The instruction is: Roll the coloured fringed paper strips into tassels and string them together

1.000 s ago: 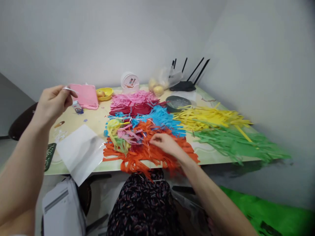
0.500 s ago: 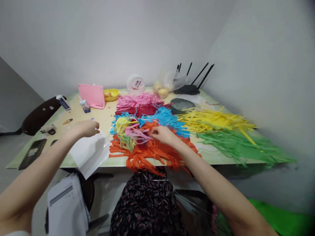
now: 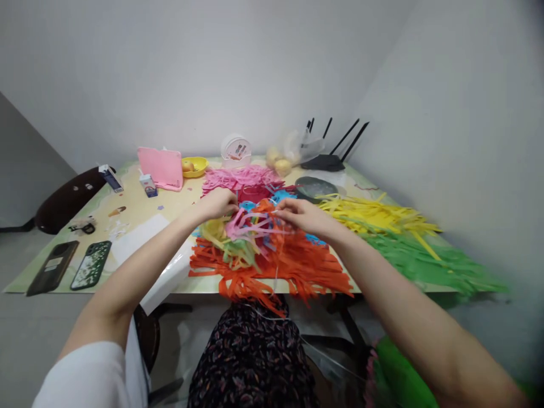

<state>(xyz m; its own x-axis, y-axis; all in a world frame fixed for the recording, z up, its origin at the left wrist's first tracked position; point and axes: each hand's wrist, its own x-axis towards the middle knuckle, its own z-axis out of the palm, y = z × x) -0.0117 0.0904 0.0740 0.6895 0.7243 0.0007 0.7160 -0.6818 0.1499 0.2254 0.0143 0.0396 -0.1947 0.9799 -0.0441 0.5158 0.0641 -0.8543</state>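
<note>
My left hand is closed in a pinch on one end of a thin white string, beside the pink strips. Pinched in my right hand is the same string, just past an orange tassel. A bunch of pink, yellow and green paper tassels hangs between my hands, slightly blurred. Under it lie fringed orange paper strips and blue ones. The string's tail drops past the table edge toward my lap. Exactly where the fingertips meet the string is hard to see.
Yellow strips and green strips cover the table's right side. A grey-green dish and a black router stand behind. Left are a white sheet, two phones, one being a green phone, a drink carton and a pink tablet case.
My left hand has moved right, from above the white sheet to the string. My right hand has shifted a little right and up. The tassel bunch has moved slightly right, and an orange tassel shows.
</note>
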